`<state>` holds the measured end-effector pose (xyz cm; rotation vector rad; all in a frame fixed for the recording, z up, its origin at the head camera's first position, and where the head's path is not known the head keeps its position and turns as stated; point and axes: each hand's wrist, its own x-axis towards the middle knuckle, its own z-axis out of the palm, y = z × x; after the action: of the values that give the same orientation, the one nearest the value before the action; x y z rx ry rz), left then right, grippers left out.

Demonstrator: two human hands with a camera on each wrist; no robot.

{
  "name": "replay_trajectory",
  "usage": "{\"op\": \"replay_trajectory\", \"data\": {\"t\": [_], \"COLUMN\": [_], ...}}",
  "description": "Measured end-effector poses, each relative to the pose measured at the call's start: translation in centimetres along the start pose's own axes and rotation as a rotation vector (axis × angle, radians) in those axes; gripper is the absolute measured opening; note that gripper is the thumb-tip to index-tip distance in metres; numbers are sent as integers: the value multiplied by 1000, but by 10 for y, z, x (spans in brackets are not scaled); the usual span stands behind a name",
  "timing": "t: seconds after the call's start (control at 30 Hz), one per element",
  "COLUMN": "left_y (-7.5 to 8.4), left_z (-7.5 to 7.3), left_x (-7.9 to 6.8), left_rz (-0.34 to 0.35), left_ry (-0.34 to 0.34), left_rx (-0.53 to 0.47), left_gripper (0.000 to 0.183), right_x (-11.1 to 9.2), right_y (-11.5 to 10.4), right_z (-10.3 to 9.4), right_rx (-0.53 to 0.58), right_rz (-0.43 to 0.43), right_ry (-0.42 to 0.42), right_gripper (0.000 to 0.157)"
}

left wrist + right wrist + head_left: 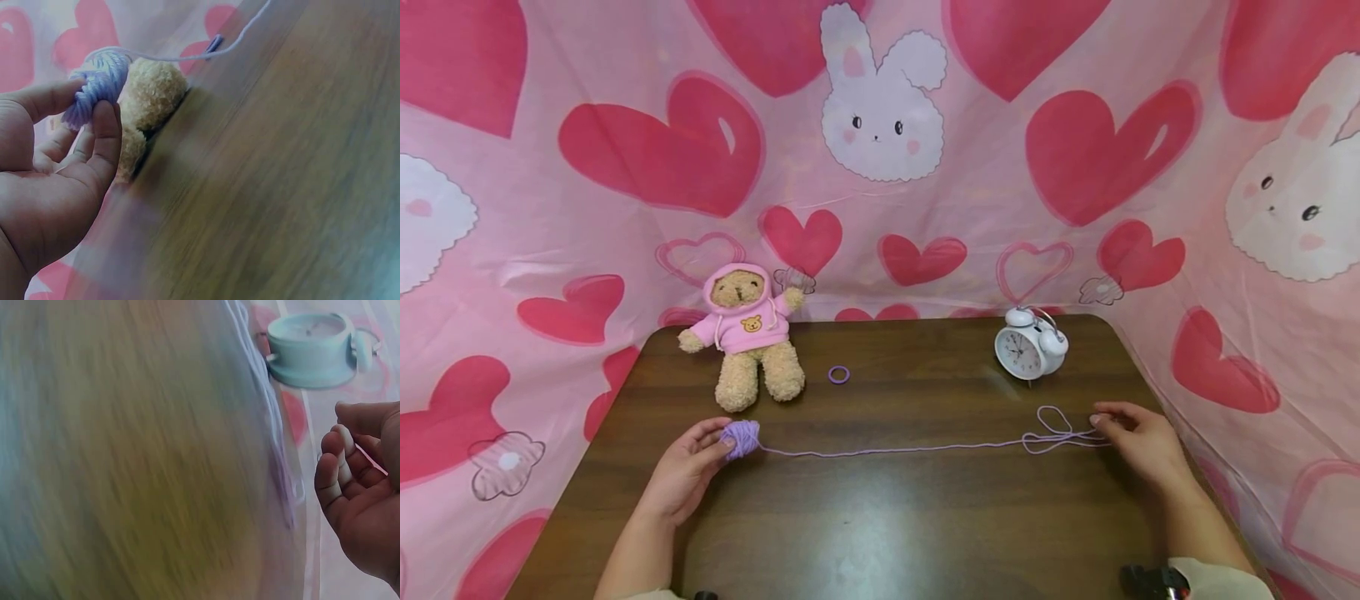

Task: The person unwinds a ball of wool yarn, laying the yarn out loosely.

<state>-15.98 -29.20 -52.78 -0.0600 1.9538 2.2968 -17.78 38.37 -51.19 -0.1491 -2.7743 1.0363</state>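
Note:
My left hand (688, 467) pinches a small wound ball of lilac yarn (742, 439) between thumb and fingers. The left wrist view shows the yarn ball (100, 87) up close, gripped at the fingertips. From it a strand (880, 451) runs nearly straight across to the right. Loose loops (1051, 437) form at the strand's right end, beside and partly beneath my right hand (1142, 442). In the right wrist view, the strands (275, 434) lie apart from the right hand (362, 469), whose fingers are loosely bent with nothing visible between them.
A teddy bear (752, 325) in a pink hoodie is at the back left of the brown table (880, 517). Right of it lies a purple ring (838, 375). A white alarm clock (1030, 346) stands at the back right. Pink heart-patterned cloth (880, 200) surrounds the table.

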Motion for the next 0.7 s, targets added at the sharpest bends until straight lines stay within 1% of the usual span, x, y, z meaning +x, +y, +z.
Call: {"op": "replay_trajectory", "data": {"t": [0.1, 0.2, 0.43, 0.7], "left_y": [-1, -3, -5, -3], "left_z": [5, 9, 19, 33], "left_x": [2, 5, 8, 13], "left_rz": [-8, -18, -18, -55], "left_ry": [6, 14, 0, 11], "left_rx": [3, 6, 15, 9], "left_gripper": [28, 29, 29, 37], "right_x": [0, 0, 2, 6], "right_y": [-9, -18, -37, -54], "right_z": [7, 13, 29, 46], "right_rx": [8, 39, 169, 192], "right_rz": [3, 0, 7, -22], "right_ry": [-12, -19, -49, -85], "right_gripper": [36, 35, 36, 33]}}
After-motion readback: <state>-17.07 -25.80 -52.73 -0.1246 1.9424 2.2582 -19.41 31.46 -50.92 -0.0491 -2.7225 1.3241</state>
